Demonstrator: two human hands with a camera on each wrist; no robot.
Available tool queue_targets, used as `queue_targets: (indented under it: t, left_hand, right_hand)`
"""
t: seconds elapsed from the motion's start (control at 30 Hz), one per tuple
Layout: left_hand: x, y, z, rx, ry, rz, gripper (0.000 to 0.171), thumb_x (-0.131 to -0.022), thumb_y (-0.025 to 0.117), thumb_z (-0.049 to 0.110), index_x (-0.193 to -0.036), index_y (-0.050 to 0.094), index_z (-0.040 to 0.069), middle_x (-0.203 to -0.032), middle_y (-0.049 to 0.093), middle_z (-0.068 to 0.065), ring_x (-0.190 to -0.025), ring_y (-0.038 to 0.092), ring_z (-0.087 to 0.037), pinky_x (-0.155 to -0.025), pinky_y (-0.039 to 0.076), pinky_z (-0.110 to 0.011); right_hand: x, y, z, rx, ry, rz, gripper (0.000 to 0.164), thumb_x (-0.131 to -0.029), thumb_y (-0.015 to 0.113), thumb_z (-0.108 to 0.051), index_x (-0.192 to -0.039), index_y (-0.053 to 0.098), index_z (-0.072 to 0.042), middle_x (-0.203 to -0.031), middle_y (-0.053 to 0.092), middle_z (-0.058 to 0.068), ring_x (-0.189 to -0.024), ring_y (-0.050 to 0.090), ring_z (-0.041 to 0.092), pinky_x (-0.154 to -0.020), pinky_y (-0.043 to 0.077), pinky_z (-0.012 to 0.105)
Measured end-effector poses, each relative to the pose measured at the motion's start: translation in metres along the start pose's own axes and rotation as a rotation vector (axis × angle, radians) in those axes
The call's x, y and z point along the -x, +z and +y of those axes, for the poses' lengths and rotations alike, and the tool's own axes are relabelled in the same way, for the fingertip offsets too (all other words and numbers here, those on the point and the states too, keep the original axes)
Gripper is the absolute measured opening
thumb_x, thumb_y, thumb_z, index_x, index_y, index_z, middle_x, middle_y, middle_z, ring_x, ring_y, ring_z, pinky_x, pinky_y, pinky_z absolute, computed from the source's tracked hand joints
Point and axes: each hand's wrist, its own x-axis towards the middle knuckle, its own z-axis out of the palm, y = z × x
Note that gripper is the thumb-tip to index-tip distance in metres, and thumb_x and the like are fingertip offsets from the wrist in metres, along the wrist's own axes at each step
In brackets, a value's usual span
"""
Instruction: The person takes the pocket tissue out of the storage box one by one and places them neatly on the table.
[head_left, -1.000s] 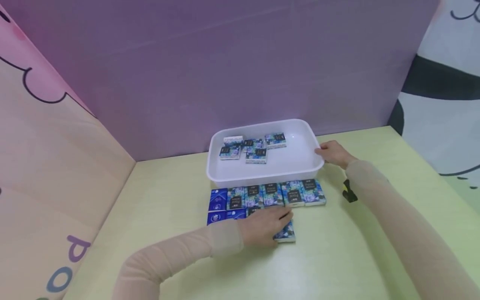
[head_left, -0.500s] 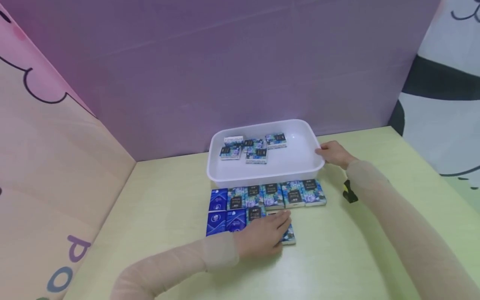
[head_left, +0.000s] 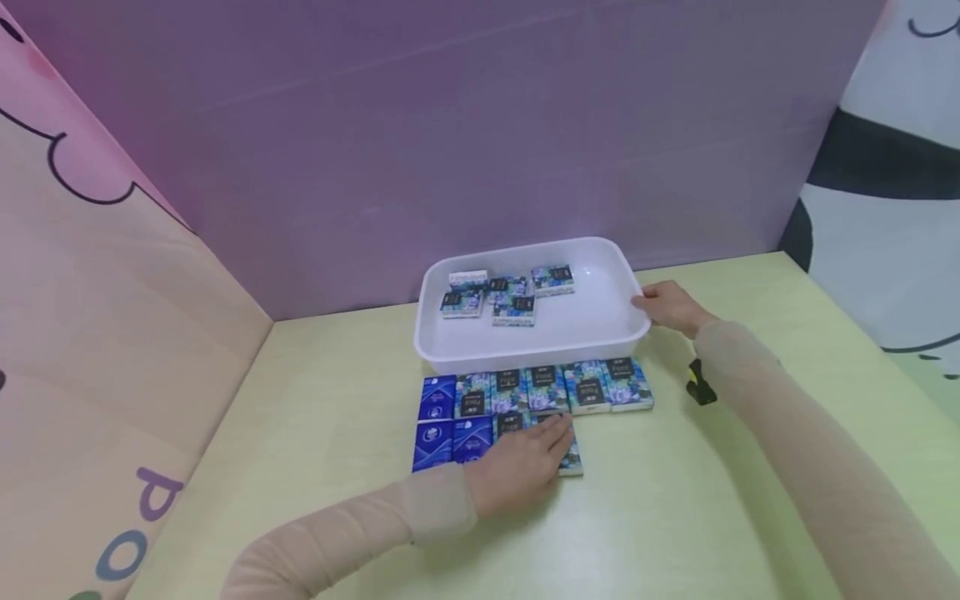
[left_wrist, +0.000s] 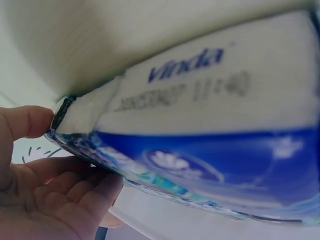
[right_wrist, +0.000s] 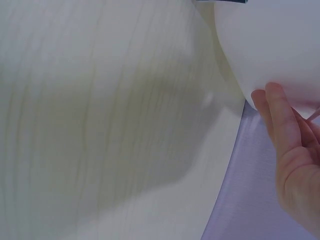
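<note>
Pocket tissue packs lie in two rows on the table, floral ones and blue ones. My left hand covers part of the front row, its fingers over a floral tissue pack at the row's right end. In the left wrist view, the thumb is at the pack's side edge, and a blue Vinda pack fills the foreground. My right hand grips the right end of a white plastic tray; in the right wrist view its fingers are against the tray wall.
Several floral tissue packs lie loose in the tray's left and middle part. The tray stands behind the rows, near the purple wall. A small black and yellow thing shows beside the right sleeve. A printed panel stands at left.
My left hand has shifted slightly left and toward the rows, bringing the end floral pack closer into line. More of the blue packs shows than a second ago. The right hand and tray stay put.
</note>
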Motion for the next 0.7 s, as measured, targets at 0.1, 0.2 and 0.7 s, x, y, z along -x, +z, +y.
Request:
queue_targets:
  t: [0.1,0.2,0.7]
  left_hand:
    - [-0.0007,0.0001,-0.0001,0.003,-0.01,-0.011,0.051,-0.094,0.044,0.03,-0.137,0.039,0.003,-0.145,0.034,-0.014,-0.132,0.038,-0.024,-0.103,0.039,-0.028]
    - [-0.0013,-0.0007,-0.0003,0.008,-0.017,-0.029,0.051,-0.094,0.044,0.03,-0.138,0.038,0.003,-0.146,0.033,-0.014,-0.132,0.037,-0.024,-0.104,0.038,-0.028]
    - [-0.0052,0.0024,-0.0055,0.026,-0.013,-0.032,0.053,-0.094,0.044,0.032,-0.139,0.036,0.004,-0.147,0.031,-0.013,-0.133,0.035,-0.023,-0.107,0.034,-0.029]
  right_hand:
    - [0.0004,0.0009,0.0,0.005,0.002,-0.003,0.045,-0.097,0.04,-0.022,-0.126,0.043,0.013,-0.117,0.054,0.03,-0.1,0.055,0.031,-0.09,0.048,0.043]
    - [0.0002,0.0013,0.0008,0.01,-0.004,-0.001,0.044,-0.096,0.041,-0.022,-0.125,0.045,0.012,-0.114,0.056,0.03,-0.094,0.056,0.026,-0.084,0.05,0.036]
    - [-0.0026,0.0,0.0001,0.014,0.008,0.001,0.046,-0.097,0.04,-0.023,-0.126,0.044,0.012,-0.116,0.055,0.03,-0.096,0.056,0.027,-0.084,0.049,0.035]
